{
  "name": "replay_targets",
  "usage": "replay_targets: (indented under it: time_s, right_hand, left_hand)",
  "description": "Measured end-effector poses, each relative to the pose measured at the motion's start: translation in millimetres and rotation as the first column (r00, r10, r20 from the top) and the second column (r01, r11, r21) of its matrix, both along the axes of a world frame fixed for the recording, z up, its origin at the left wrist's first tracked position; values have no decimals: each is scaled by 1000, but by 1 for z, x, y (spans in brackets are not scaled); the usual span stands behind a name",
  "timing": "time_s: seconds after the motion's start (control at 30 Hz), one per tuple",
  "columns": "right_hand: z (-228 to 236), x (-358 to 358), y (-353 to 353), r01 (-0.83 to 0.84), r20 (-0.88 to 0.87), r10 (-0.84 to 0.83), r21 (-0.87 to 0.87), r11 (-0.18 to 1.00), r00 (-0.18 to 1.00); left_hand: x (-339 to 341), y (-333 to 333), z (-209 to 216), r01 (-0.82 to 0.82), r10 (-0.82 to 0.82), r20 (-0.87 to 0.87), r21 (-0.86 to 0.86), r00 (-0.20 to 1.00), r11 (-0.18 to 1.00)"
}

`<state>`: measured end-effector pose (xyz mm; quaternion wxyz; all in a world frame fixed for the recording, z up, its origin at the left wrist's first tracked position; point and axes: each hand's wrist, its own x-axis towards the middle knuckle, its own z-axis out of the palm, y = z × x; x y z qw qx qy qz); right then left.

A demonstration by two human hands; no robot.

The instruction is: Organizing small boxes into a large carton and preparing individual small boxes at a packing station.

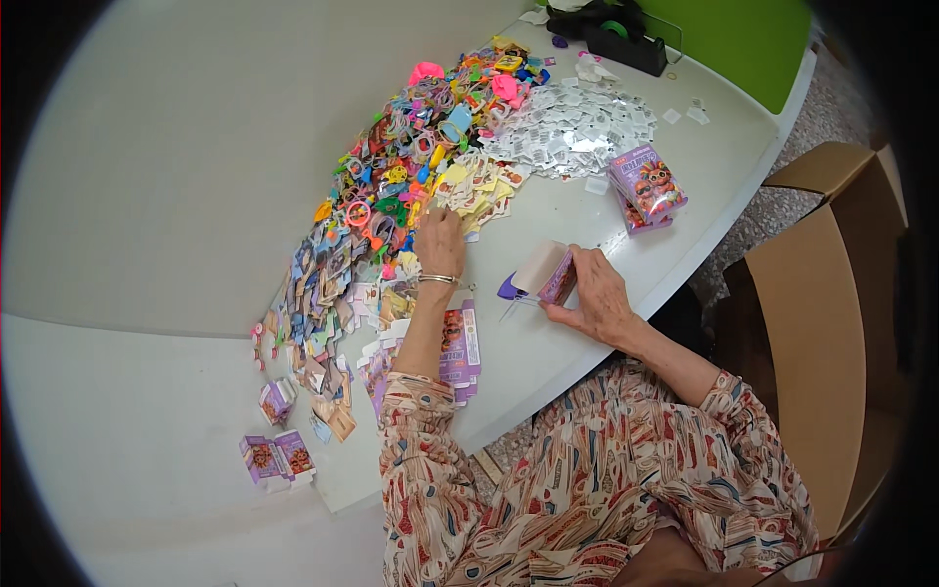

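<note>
My right hand [602, 293] grips a small purple cardboard box [558, 278] by its side, above the white table. The box is tilted, its open end and a purple flap facing left. My left hand [440, 241], with a bracelet at the wrist, is at the edge of a heap of small colourful plastic toys [377, 176], beside a pile of yellow printed cards [481, 188]. Its fingers are drawn together and partly hidden; what they hold, if anything, cannot be made out. Flattened purple boxes [460, 347] lie beside my left forearm.
Small white packets [577, 127] are heaped farther back. Closed purple boxes [648, 186] are stacked to the right. A black tape dispenser [626, 49] stands at the back. Printed cards [318, 293] spread at left, near open boxes [277, 460]. A large carton [807, 293] stands open at right.
</note>
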<state>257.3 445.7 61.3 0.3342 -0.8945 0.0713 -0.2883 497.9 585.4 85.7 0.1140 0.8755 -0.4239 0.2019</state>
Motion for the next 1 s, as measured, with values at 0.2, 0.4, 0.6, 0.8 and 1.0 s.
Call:
replay_targets:
  time_s: [0.2,0.4,0.6,0.8,1.0]
  right_hand:
    - [-1,0,1,1,-2,-1,11,1000,1000]
    - [4,6,0,5,-43,-6,-11,1000,999]
    - [12,12,1,-9,-99,12,32,999,995]
    - [24,12,-18,-259,120,234,283,923,965]
    - [43,14,-11,-478,93,472,46,877,877]
  left_hand:
    - [-8,8,30,100,-73,131,-212,989,972]
    - [-35,17,67,-273,-297,-743,-539,600,797]
    - [-50,17,75,-210,-320,-719,-542,617,813]
    - [-68,15,89,-217,-322,-752,-520,575,827]
    - [-87,7,99,-228,-372,-787,-529,493,818]
